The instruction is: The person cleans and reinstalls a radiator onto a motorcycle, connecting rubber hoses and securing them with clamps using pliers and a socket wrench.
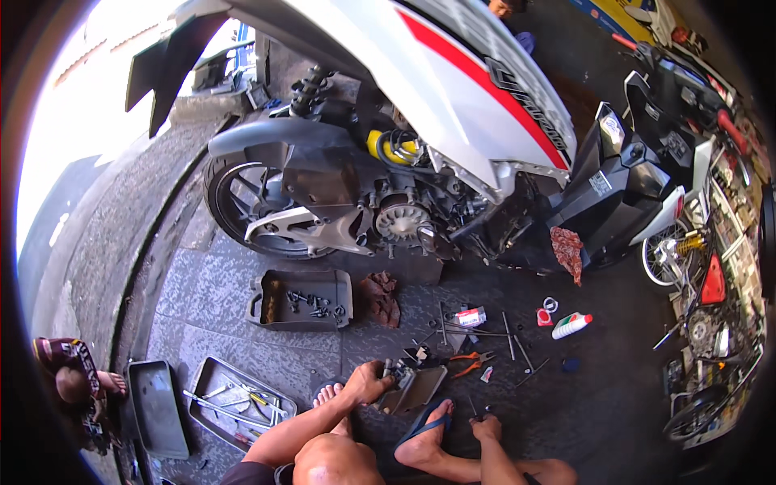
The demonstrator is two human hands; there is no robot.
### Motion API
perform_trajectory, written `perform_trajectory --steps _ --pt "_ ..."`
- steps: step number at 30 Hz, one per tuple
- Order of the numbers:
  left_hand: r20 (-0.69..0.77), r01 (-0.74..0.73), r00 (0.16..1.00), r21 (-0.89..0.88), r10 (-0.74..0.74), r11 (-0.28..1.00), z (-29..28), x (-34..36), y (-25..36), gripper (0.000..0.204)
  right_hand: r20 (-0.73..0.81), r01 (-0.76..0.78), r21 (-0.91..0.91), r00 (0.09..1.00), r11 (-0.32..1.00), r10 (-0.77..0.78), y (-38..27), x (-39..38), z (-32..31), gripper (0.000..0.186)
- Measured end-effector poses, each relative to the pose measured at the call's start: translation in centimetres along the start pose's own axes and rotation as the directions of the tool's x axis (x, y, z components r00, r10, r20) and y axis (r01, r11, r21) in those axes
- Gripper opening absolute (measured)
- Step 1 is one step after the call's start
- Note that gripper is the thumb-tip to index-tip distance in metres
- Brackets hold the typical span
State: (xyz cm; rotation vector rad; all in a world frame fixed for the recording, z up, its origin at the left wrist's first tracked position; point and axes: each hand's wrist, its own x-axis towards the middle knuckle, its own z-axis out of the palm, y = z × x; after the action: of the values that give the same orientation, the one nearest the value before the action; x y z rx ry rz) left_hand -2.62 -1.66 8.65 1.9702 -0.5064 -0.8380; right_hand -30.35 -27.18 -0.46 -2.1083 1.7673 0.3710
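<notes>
My left hand [368, 384] is closed on the edge of a boxy motorcycle part [414, 390] with a flat, brownish rectangular face, much like a small radiator. Dark fittings stick out of its upper side. It rests low between my feet. To the right, my right hand [487, 428] grips a tool with a thin shaft [472, 404], apparently a screwdriver; its handle is mostly covered by my fingers. Orange-handled pliers [469, 364] lie on the floor just beyond the part.
Ahead stands a white and red scooter [396, 218] with its engine side exposed. A grey bin of bolts [263, 311], a tool tray [212, 364] and a dark tray [158, 412] sit leftward. Rods, a small box [469, 317] and a white bottle [572, 326] lie right. People are at the edges.
</notes>
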Motion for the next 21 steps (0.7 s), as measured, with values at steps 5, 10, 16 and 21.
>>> perform_trajectory --steps 5,10,16,21 --pt "0.081 -0.122 0.989 -0.008 0.122 0.993 1.0 -1.2 2.2 0.035 -0.172 0.138 0.214 0.98 0.967 -0.102 -0.6 0.0 -0.1 0.052" --pt "0.161 -0.403 0.909 0.118 0.383 0.907 -2.5 -1.3 5.3 0.034 -0.03 0.189 0.868 0.943 0.458 -0.332 -4.5 0.1 0.6 0.05" --pt "0.263 -0.348 0.919 0.188 0.294 0.918 -7.9 -2.9 12.5 0.032 0.189 -0.283 0.957 0.771 -0.062 -0.608 -10.2 -4.4 0.6 0.081" --pt "0.309 -0.379 0.901 0.21 0.306 0.901 -10.8 -5.2 15.9 0.034 0.169 -0.31 0.947 0.694 -0.078 -0.7 -12.2 -7.6 0.1 0.08"
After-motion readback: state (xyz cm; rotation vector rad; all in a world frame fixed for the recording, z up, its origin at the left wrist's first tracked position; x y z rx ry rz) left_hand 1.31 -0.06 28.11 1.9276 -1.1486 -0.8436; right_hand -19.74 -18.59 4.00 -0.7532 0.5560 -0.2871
